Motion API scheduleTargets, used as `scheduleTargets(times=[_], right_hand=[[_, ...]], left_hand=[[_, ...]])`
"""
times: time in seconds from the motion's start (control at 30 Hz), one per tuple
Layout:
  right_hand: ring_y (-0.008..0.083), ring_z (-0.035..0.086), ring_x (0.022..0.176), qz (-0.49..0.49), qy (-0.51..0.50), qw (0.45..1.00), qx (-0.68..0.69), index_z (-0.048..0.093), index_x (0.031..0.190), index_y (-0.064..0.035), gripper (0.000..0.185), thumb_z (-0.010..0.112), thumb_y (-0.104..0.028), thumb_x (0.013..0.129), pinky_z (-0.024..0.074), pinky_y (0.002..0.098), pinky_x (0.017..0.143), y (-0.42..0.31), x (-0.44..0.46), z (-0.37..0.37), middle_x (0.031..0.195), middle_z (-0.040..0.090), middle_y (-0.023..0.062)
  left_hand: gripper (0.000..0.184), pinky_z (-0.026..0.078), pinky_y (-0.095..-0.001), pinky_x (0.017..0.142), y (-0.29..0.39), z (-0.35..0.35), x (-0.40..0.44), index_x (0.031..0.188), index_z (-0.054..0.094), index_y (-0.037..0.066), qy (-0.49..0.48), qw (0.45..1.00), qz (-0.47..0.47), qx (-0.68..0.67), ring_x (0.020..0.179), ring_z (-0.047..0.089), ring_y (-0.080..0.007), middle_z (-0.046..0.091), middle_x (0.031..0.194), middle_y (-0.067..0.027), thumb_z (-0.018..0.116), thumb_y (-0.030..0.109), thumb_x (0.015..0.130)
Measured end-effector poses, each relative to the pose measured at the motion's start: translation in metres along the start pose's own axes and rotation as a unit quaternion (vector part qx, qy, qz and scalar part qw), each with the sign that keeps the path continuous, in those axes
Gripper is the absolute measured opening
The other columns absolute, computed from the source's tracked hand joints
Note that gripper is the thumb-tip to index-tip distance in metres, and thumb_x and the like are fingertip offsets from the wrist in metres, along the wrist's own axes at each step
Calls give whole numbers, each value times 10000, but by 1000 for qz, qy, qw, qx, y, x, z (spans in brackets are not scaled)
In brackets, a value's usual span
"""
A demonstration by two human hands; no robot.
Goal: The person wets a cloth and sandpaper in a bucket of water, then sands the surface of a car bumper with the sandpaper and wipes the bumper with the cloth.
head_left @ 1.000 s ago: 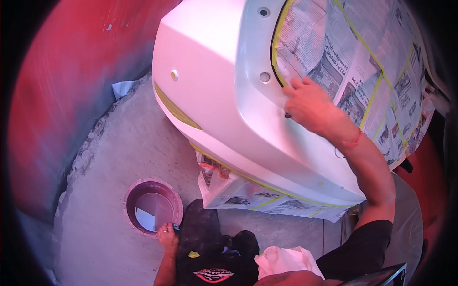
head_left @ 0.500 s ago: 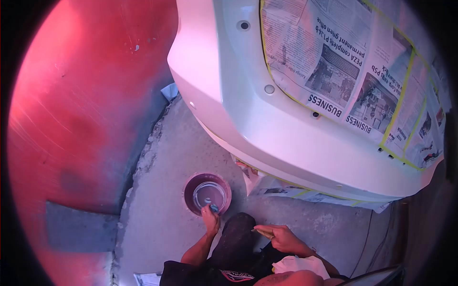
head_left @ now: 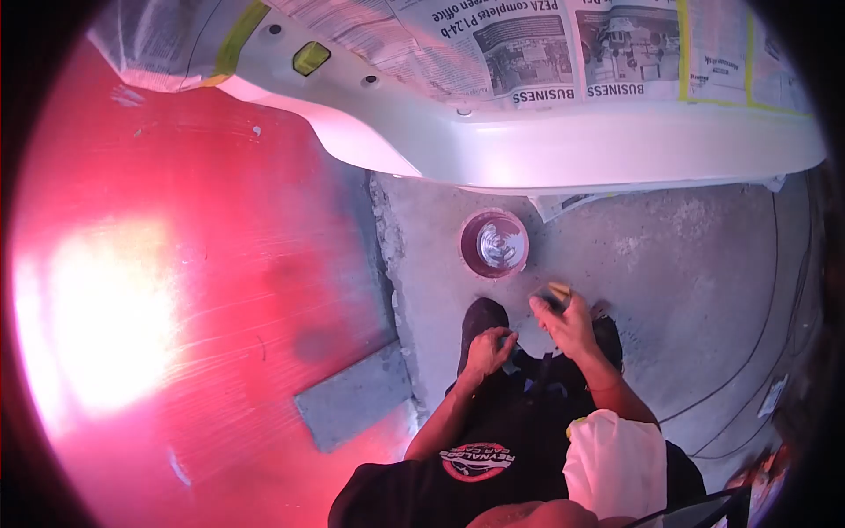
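My left hand is over my thigh, its fingers closed round a small bluish-green thing that I cannot make out well. To its right, my right hand grips a tan flat pad that juts out past the fingers. Both hands are below a round reddish bucket on the floor, which holds liquid with a rippled surface. Behind the bucket stands the white car body panel, with newspaper and yellow tape covering its upper part.
A red wall or panel fills the left side. A grey slab lies beside the rough edge of the concrete floor. Dark cables run along the floor at the right. A white cloth hangs over my shoulder.
My right hand has come down from the car panel and now holds the tan pad. My left hand has moved away from the bucket to my lap. The view has swung left.
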State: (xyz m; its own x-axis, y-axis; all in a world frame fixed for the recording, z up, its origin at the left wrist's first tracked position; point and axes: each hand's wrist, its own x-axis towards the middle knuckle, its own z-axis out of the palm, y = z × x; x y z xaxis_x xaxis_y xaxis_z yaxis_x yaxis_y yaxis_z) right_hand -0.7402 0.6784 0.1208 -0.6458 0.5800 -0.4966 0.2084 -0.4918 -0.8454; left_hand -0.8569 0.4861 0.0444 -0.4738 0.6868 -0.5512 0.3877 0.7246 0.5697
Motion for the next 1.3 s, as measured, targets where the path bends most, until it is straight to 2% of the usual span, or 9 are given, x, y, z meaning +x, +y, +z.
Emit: scheduleTargets(times=[0.17,0.23,0.37,0.43,0.6,0.83,1.03,1.23,1.3], right_hand=[[103,591,667,-93,194,976,-24,666,1079,-49,192,646,-173,933,471,278,593,-45,82,53,767,624,37],[192,639,772,-237,313,909,-139,670,1120,-72,235,655,-96,887,496,317,651,-67,119,75,900,631,95],[308,596,917,-223,396,839,-300,679,1108,-72,424,690,-4,690,480,427,804,-101,168,120,1018,592,83],[299,582,942,-213,418,814,-344,682,1100,-79,428,700,-12,677,462,431,833,-104,196,135,1026,590,74],[263,568,958,-205,484,738,-423,700,1031,-85,378,718,-47,656,442,425,853,-103,240,140,993,608,48],[270,579,907,-133,436,776,-437,695,941,-78,237,676,-79,705,453,428,810,-114,263,150,881,635,44],[324,524,1004,-68,363,872,-321,673,1018,-58,318,664,-68,700,435,465,797,-146,244,181,1055,582,83],[295,490,1064,-269,280,899,-203,676,1089,-134,395,686,-60,702,418,432,867,-171,226,198,1075,579,-2],[234,513,1056,-417,278,826,-259,679,1058,-170,359,712,-99,707,428,405,878,-169,221,195,1006,624,-64]], left_hand=[[382,512,-429,847,-53,-85,47,1033,705,46,-89,995,-17,48,947,663,-373,691,1010,-199,596,395,923],[380,514,-440,839,-74,-132,82,1025,705,50,-75,997,0,36,950,662,-374,693,1001,-195,591,399,925],[386,514,-448,834,-129,-225,145,1019,706,55,-123,980,62,140,958,659,-378,690,1010,-203,575,407,932],[396,516,-460,828,-143,-264,172,1019,706,53,-146,956,53,248,948,660,-389,693,988,-213,574,416,930],[463,532,-428,836,-180,-307,210,1073,711,68,-175,956,25,235,934,690,-368,708,958,-219,594,482,901],[556,507,-439,883,-182,-307,219,1112,689,21,-251,944,-55,208,1022,658,-389,684,1061,-247,569,523,905],[539,499,-427,878,-154,-310,227,1134,674,8,-245,954,-93,147,1053,655,-370,686,1059,-246,578,491,915],[535,505,-420,855,-205,-292,231,1127,672,1,-198,966,-9,165,1026,667,-353,695,1023,-235,585,484,914],[539,505,-415,855,-198,-295,228,1123,673,0,-200,960,-16,195,1019,671,-347,697,1016,-231,587,488,911]])
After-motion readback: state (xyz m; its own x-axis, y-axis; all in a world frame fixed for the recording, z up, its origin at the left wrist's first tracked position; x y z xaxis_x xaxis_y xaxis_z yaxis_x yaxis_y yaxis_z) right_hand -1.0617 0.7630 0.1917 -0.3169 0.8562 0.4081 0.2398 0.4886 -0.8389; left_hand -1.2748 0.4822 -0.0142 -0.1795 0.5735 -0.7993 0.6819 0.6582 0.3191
